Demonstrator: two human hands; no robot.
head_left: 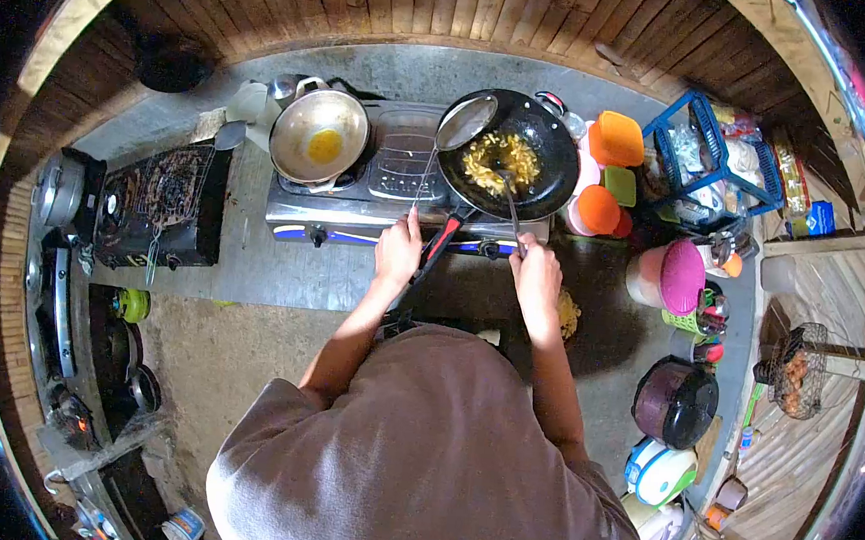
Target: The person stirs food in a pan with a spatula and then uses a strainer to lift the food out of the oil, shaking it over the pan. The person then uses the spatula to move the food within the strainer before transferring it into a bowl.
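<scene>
My left hand (398, 255) is closed around the thin handle of a round mesh strainer (467, 122), whose bowl lies over the left rim of a black wok (549, 183). My right hand (536, 275) grips the handle of a metal spatula (513, 205), its far end down among small yellow food pieces (490, 161) in the wok. Oil shines around the pieces. The wok rests on the right side of a two-burner gas stove (301, 209). Its black and red handle (442, 239) points toward me, between my hands.
A lighter pan (291, 135) with yellow oil occupies the left burner. Farther left stands a black grill stove (200, 224) with a wire rack. Orange and green containers (617, 139), a blue basket (673, 197), a pink lid (683, 278) and a dark pot (664, 402) line the right side.
</scene>
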